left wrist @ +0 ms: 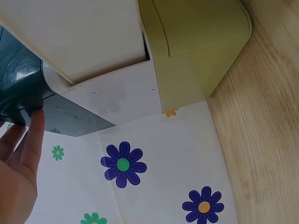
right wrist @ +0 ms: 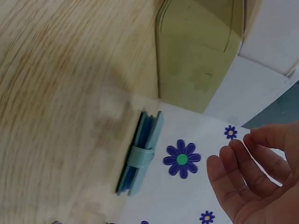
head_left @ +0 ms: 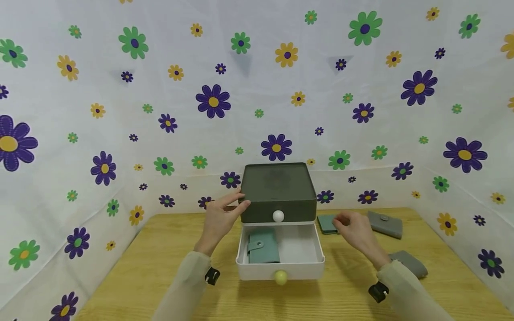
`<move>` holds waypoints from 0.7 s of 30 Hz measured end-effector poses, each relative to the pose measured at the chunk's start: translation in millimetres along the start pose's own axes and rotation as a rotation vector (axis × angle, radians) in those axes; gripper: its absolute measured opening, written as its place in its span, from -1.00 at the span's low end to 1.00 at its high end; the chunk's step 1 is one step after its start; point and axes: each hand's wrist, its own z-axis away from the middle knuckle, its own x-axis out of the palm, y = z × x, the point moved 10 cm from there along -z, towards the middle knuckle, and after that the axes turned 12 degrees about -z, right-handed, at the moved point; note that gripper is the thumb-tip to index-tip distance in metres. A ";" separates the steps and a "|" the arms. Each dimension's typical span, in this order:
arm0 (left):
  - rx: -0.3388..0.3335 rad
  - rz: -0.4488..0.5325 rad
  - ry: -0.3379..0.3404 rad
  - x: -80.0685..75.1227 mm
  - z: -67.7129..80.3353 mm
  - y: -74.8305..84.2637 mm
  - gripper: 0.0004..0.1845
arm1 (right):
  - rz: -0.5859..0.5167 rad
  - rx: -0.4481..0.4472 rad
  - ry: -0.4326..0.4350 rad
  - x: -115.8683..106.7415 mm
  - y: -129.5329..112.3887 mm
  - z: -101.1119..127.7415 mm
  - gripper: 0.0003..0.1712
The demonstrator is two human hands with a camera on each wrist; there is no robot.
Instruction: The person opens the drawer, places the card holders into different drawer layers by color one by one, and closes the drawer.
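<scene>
- Head view: the left hand (head_left: 220, 217) rests straight fingers on the side of the drawer box (head_left: 278, 192), seemingly to steady it.
- The lower drawer (head_left: 281, 256) stands pulled out, holding one teal wallet (head_left: 263, 245) at its left.
- The right hand (head_left: 355, 229), relaxed and empty, hovers by another teal wallet (head_left: 327, 224) on the worktop (head_left: 160, 276), just right of the box.
- Grey wallets (head_left: 385, 224) lie farther right.

No legible text anywhere.

The right hand (right wrist: 254, 179) hovered, fingers (right wrist: 233, 161) relaxed, near a teal wallet (right wrist: 140, 156) lying on the counter (right wrist: 60, 84).
</scene>
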 end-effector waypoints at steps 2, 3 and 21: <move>0.019 0.002 0.004 -0.7 -0.4 3.3 -0.63 | 0.012 0.022 -0.023 1.9 7.1 -2.5 -0.85; 0.027 0.008 0.006 -1.0 -0.4 4.7 -0.65 | 0.020 0.032 -0.032 3.0 10.3 -3.8 -0.84; 0.078 0.013 0.036 -4.2 1.4 11.1 -0.70 | 0.150 0.114 -0.225 11.5 44.3 -22.3 -0.78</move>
